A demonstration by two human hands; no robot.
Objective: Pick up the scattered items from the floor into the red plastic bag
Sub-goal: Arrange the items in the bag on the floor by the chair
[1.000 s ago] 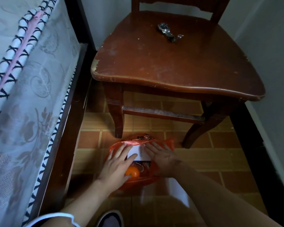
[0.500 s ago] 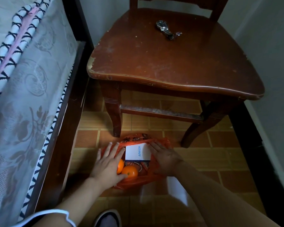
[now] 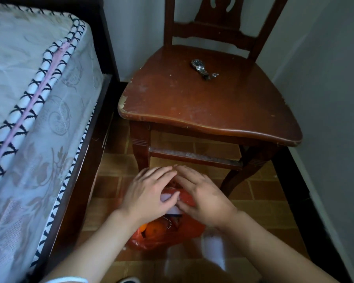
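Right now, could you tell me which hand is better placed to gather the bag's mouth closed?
Probably the right hand: its fingers already lie on the red plastic bag rim, while the left hand covers the white box.

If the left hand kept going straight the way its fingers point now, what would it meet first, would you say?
The left hand points up and to the right, toward the right hand. Their fingertips already nearly meet above the red plastic bag, so the right hand's fingers would likely come first; depth is unclear.

Red bag [image 3: 184, 231], orange fruit [image 3: 155, 229]
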